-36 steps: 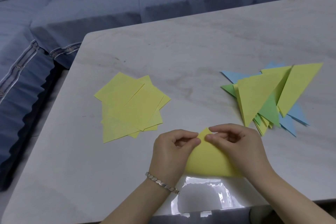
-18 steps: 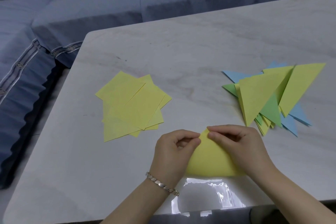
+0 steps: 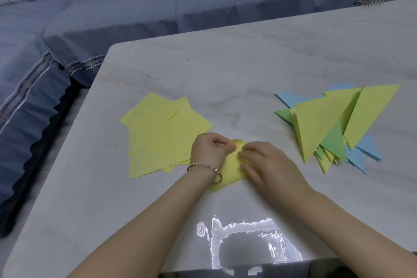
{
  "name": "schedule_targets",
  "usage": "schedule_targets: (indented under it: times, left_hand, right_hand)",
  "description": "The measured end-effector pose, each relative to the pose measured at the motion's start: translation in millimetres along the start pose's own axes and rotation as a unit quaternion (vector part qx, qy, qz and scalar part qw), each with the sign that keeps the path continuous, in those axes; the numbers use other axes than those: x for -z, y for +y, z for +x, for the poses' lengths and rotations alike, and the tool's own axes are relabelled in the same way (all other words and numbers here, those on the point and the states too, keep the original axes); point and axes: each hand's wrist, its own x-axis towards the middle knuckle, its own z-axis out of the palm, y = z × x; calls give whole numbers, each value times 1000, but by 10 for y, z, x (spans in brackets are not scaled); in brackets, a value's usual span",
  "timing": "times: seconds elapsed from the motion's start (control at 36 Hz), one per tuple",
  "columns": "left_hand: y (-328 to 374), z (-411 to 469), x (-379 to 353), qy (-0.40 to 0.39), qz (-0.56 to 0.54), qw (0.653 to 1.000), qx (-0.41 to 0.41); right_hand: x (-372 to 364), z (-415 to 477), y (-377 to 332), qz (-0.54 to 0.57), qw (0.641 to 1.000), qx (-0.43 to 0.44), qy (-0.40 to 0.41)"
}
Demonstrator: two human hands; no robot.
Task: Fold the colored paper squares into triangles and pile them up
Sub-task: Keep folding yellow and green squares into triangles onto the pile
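I see a blue fabric sofa (image 3: 112,18) behind the pale, marble-veined desk (image 3: 225,70). Right of the half-folded yellow sheet (image 3: 230,169), crisp yellow, green and blue paper triangles (image 3: 320,124) fan in a loose pile. Left of the sheet, flat yellow squares (image 3: 162,133) overlap. The left hand (image 3: 209,151) pinches the sheet's upper tip with curled fingers, and the right hand (image 3: 268,165) presses it with fingers nearly straight. A metal link bracelet (image 3: 207,168) circles the left wrist.
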Motion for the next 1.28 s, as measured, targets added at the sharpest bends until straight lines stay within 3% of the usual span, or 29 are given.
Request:
schedule_targets:
  times: [0.11, 0.33, 0.61, 0.89, 1.0, 1.17, 1.28]
  left_hand:
    - [-88, 91, -26, 6, 45, 999, -7]
    - [-165, 116, -19, 10, 45, 999, -8]
    - [-184, 158, 29, -16, 37, 999, -5]
    - [-219, 170, 28, -11, 21, 1000, -4]
    - [-225, 176, 29, -7, 15, 1000, -1]
    - [-206, 199, 46, -19, 17, 1000, 9]
    - [-207, 207, 59, -25, 10, 1000, 12]
  right_hand:
    - [-205, -146, -16, -53, 997, 26, -54]
    - [-272, -357, -70, -38, 996, 79, -22]
    - [-69, -457, 330, -55, 996, -61, 44]
    - [-150, -340, 277, -68, 976, -169, 116]
    - [-255, -391, 154, -97, 987, -94, 89]
    - [-514, -406, -341, -37, 998, 59, 9]
    - [-636, -352, -502, -31, 994, 97, -29]
